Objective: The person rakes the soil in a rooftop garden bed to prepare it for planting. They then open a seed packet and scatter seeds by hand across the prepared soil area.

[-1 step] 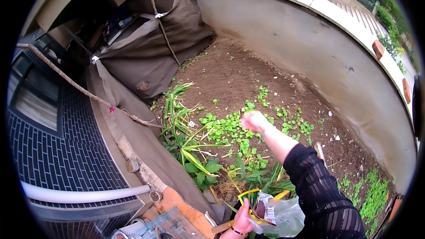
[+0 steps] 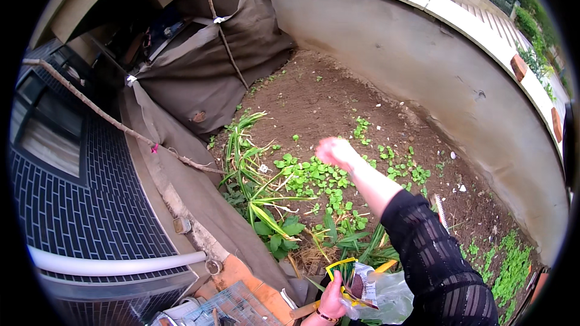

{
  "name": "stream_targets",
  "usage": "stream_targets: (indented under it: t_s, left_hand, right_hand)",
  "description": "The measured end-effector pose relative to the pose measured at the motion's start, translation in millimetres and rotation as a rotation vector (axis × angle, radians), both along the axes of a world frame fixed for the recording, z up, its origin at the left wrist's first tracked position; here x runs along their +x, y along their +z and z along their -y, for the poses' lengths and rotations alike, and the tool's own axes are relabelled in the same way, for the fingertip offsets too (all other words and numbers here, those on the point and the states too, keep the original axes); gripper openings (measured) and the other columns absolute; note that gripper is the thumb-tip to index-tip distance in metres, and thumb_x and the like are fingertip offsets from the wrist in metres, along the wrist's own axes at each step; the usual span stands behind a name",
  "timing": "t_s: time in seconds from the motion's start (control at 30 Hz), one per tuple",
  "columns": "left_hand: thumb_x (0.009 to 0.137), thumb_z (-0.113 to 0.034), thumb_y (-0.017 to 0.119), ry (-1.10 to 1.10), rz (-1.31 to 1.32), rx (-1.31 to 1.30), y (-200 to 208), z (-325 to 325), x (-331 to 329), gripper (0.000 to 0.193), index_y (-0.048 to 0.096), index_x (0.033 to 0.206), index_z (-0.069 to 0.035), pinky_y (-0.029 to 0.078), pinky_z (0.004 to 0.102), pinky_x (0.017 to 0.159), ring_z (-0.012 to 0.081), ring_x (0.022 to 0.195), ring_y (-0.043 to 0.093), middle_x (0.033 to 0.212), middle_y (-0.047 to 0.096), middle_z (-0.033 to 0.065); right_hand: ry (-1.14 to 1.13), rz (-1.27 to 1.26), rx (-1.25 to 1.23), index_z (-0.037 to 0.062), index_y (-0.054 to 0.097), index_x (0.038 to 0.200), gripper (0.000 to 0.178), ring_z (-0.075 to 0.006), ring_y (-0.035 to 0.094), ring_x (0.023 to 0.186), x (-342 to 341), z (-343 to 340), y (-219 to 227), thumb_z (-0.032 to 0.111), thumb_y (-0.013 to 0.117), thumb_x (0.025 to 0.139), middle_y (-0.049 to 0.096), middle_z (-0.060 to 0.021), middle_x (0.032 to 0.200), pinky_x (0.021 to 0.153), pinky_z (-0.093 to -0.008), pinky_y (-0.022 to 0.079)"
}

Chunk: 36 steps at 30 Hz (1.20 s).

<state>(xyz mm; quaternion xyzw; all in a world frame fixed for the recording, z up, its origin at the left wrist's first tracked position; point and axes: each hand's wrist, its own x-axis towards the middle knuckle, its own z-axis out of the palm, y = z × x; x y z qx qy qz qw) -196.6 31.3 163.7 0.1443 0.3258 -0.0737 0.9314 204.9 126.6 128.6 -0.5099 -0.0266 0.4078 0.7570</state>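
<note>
My left hand [image 2: 331, 300], a beaded bracelet on its wrist, is closed on an opened seed packet [image 2: 364, 286] with yellow edges and a printed panel. A clear plastic bag [image 2: 393, 297] bunches beside the packet, below my right sleeve. Stretched out over the soil bed [image 2: 302, 102], my right hand [image 2: 336, 153] looks curled closed. Motion blurs its fingers, and whatever they may hold cannot be made out. Under and around that hand grow small green seedlings [image 2: 302, 176]; the hand appears to hover above them.
Long-leaved plants [image 2: 254, 196] edge the bed's left side. A grey wall [image 2: 411, 54] curves round the far and right sides. Brown cloth [image 2: 205, 84] hangs from sticks at the left. A wire rack [image 2: 235, 308] lies on orange tiles. More greens [image 2: 507, 259] grow at lower right.
My right hand has swung a little left and slightly away from me over the seedlings. My left hand keeps its hold on the packet.
</note>
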Motion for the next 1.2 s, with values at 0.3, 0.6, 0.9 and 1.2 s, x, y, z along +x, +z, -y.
stream_targets:
  t_s: [0.3,0.6,0.9,1.2]
  left_hand:
    - [0.092,-0.042,0.037,0.026,-0.007,-0.066,3.7,-10.3,-0.6,0.045,0.048,0.113,-0.003,0.049,0.0311,0.075,0.0157,0.083,0.059,0.102,0.058,0.0055]
    - [0.092,-0.041,0.037,0.072,-0.039,-0.095,46.3,-11.7,26.7,0.045,0.050,0.113,-0.003,0.046,0.0328,0.083,0.0172,0.094,0.057,0.108,0.057,0.0063]
    - [0.093,-0.041,0.033,0.088,-0.014,-0.047,63.9,-16.3,39.3,0.048,0.045,0.119,-0.002,0.042,0.0356,0.090,0.0185,0.101,0.053,0.113,0.053,0.0065]
    - [0.092,-0.043,0.035,0.118,0.047,-0.006,58.9,-6.3,32.0,0.050,0.045,0.120,-0.003,0.046,0.0347,0.084,0.0207,0.094,0.057,0.109,0.056,0.0088]
  right_hand:
    - [-0.066,0.162,0.090,-0.0017,0.058,0.094,0.016,-0.0103,0.053,0.053,7.2,-68.1,55.7,0.011,0.054,0.085,0.060,-0.0063,0.069,0.047,-0.0232,0.044]
    - [0.097,-0.263,-0.533,0.0063,0.056,0.075,0.016,-0.0080,0.047,0.045,-65.1,37.4,-51.9,0.015,0.050,0.086,0.055,-0.0006,0.058,0.039,-0.0224,0.038]
    - [-0.166,0.438,0.141,0.0117,0.037,0.130,0.047,-0.0195,0.037,0.121,7.9,-50.0,152.6,0.034,0.045,0.090,0.038,-0.0081,0.134,0.093,-0.0377,0.036]
    - [0.008,0.251,-0.071,0.0003,0.055,0.100,0.020,-0.0094,0.054,0.063,-129.1,149.7,138.4,0.017,0.050,0.089,0.059,-0.0040,0.077,0.057,-0.0222,0.047]
